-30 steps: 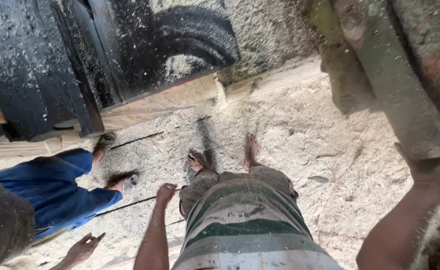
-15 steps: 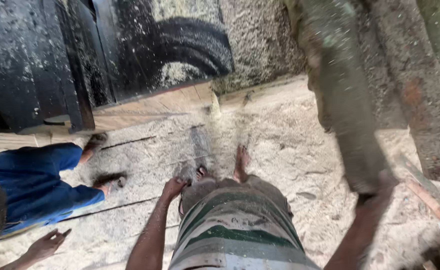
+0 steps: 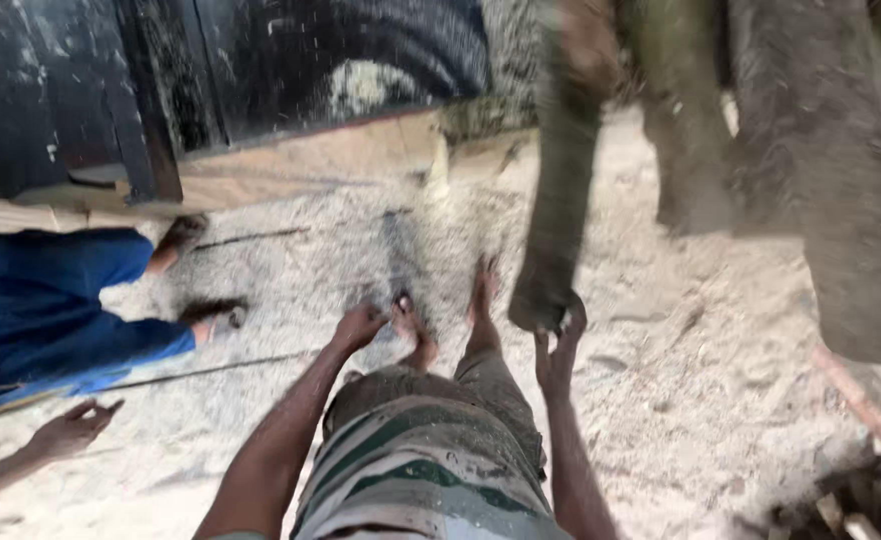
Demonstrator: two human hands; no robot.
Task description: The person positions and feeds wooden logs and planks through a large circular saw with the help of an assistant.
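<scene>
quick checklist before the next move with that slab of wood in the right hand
1. Right hand on the end of the wood slab: ok, fingers on its lower end.
2. Firmness of that grip: cannot tell, blurred.
3. Left hand free: ok, holds nothing.
4. Bare feet away from the slab's end: not ok, it hangs close beside them.
5. Co-worker in blue trousers apart from the slab: ok, off to the left.
6. Footing: cannot tell, loose sawdust floor.

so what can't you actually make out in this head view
- Long greenish slab: motion-blurred, and its upper end is cut off by the top edge.
- Right hand: touches the slab's lower end; the blur hides the grip.
- Left hand: hangs empty; its fingers are blurred.
- Person in blue trousers: cut off by the left edge.
- Dark machine: cropped at the top.
</scene>
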